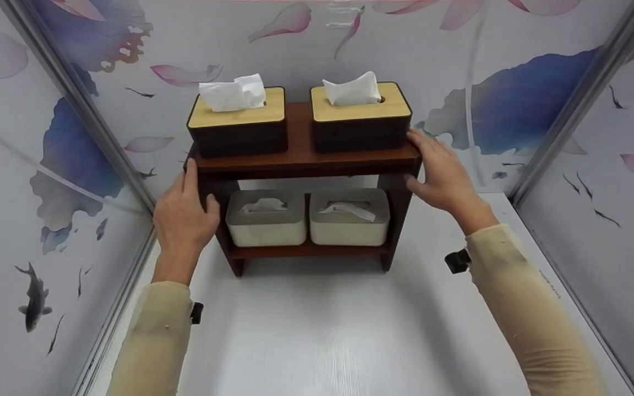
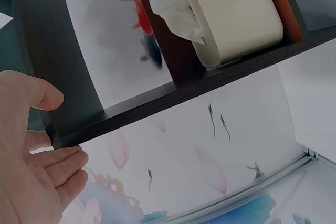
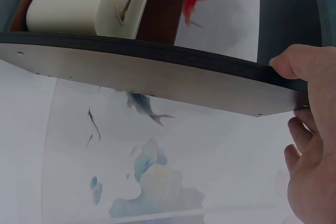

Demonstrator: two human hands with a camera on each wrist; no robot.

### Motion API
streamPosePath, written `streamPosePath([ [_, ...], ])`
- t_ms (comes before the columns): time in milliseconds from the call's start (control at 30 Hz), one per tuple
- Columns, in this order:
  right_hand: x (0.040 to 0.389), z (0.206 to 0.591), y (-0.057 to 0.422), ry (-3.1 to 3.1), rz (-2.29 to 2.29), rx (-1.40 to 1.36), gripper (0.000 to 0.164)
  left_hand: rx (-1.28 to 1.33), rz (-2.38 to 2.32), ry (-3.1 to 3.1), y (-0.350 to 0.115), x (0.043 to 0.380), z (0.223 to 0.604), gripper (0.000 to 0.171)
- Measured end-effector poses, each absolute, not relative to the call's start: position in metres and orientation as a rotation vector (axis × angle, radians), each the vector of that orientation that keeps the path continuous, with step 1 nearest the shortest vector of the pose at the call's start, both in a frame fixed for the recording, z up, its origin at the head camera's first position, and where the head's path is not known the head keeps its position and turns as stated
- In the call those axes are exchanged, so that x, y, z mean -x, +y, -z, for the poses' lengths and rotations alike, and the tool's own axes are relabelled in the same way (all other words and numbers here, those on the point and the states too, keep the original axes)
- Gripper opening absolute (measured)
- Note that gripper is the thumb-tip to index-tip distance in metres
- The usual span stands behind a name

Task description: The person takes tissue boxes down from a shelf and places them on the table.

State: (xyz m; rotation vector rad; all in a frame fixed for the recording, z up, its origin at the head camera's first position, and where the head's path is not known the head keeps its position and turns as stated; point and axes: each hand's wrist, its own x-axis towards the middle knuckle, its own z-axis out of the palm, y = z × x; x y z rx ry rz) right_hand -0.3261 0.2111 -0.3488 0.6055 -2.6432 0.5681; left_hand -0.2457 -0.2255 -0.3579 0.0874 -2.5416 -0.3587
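A dark reddish-brown two-tier wooden shelf stands in the middle of the head view. My left hand is at its upper left corner, fingers along the outer side and thumb toward the front. At the opposite corner, my right hand grips the side panel, its thumb on the front edge and its fingers outside. In the right wrist view, that thumb presses the board's edge. Two black tissue boxes, left and right, with light wooden lids sit on the top board.
On the lower board are two cream tissue boxes, left and right, with tissues sticking out. The shelf stands on a glossy white surface. Panels printed with petals and fish enclose it at the left, back and right.
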Motion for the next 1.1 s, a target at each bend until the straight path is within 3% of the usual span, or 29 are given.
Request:
streamPosePath([
  [633, 0.321, 0.346, 0.255, -2.659, -0.615, -0.597, 0.078, 0.003, 0.226, -2.479, -0.183, 0.249, 0.355, 0.061],
  [1100, 0.318, 0.346, 0.267, -2.652, -0.633, -0.588, 0.081, 0.049, 0.212, -2.467, -0.176, 0.251, 0.358, 0.058],
])
